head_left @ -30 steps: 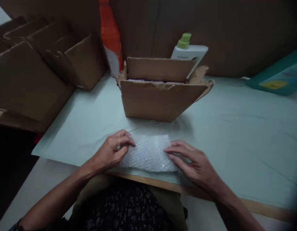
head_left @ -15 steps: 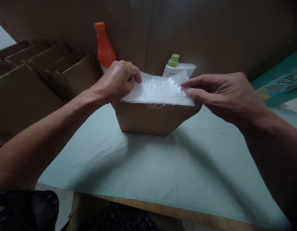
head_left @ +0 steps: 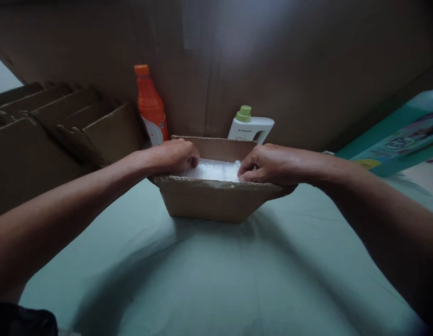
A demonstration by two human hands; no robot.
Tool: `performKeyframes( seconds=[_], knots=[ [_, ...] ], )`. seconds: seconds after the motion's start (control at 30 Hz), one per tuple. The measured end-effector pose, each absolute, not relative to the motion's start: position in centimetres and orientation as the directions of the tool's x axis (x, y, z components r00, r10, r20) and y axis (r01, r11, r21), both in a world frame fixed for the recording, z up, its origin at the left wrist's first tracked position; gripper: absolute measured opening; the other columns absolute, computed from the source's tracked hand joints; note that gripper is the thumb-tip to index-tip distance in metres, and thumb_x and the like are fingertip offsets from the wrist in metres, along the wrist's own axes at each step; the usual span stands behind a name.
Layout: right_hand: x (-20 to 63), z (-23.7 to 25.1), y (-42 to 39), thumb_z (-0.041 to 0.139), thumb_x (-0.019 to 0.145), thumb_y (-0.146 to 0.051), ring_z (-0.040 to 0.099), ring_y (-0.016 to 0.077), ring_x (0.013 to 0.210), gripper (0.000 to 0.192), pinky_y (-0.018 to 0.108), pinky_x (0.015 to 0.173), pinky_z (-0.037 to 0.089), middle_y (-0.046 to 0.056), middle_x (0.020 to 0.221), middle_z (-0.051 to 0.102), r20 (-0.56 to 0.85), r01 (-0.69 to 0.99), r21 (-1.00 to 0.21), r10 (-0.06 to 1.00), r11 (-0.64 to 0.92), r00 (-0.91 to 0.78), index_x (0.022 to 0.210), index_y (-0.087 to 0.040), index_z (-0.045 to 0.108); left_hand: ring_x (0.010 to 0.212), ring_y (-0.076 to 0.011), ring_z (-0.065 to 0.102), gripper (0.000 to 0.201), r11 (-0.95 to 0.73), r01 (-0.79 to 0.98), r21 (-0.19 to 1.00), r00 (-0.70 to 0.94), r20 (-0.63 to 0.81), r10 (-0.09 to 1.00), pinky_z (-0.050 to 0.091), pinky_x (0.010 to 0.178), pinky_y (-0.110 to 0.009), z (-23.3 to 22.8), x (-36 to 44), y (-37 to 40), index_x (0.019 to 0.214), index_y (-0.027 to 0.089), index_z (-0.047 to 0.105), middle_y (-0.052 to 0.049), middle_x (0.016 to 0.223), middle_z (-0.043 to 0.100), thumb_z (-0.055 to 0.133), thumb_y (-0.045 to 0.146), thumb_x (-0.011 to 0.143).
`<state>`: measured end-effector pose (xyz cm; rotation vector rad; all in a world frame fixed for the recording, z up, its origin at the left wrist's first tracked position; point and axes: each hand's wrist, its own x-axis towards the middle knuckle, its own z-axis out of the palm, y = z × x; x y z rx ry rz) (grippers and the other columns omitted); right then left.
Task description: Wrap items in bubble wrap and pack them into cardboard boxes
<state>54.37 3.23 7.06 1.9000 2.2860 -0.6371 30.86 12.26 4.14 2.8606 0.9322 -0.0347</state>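
Bubble wrap (head_left: 216,171): clear sheet lying in the mouth of the box, below the rear panel's top edge and just behind the front rim; whatever is under it is hidden.
Box (head_left: 209,200): brown cardboard, upright and open at the top, its broad front facing the wearer.
Long axis: the visible strip of wrap runs from left to right, parallel to the front rim, spanning the gap between the two hands.
Left hand (head_left: 179,156): at the wrap's left end, knuckles up, fingers curled down into the mouth; whether they pinch the sheet or only press it cannot be told.
Right hand (head_left: 267,164): at the opposite end, thumb and fingers bent inward against the wrap; a firm hold cannot be confirmed.
Nearer hand: neither clearly; the wrap lies rightward of the left hand, leftward of the right, both touching it.
Cloth (head_left: 219,275): pale green, under the box.
Rear, left to right: cartons (head_left: 111,130), orange bottle (head_left: 150,100), white bottle (head_left: 242,130) behind the box, green bottle (head_left: 387,140) tilted at far right.
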Motion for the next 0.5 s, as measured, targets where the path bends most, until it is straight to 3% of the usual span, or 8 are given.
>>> performKeyframes(
  seconds=[0.2,0.5],
  knots=[
    [54.5,6.7,3.4,0.058,0.076,-0.021,0.054,0.0127,0.056,0.016,0.023,0.049,0.033,-0.001,0.063,0.063,-0.399,0.95,-0.25,0.875,0.185,-0.276,0.078,-0.02,0.074,0.075,-0.0165,0.066,0.033,-0.79,0.599,0.128,0.797,-0.189,0.574,0.042,0.067,-0.024,5.0,31.1,11.5,0.091,0.022,0.078,-0.001,0.085,0.077,0.054,0.008,0.073],
    [54.8,6.8,3.2,0.056,0.082,-0.023,0.059,0.0141,0.06,0.023,0.023,0.051,0.038,0.0,0.071,0.069,-0.35,0.934,-0.272,0.88,0.233,-0.322,0.09,-0.021,0.077,0.073,-0.0174,0.065,0.03,-0.79,0.605,0.102,0.789,-0.214,0.576,0.044,0.069,-0.026,5.4,30.9,11.6,0.091,0.024,0.078,-0.002,0.086,0.076,0.056,0.012,0.075]
  ],
)
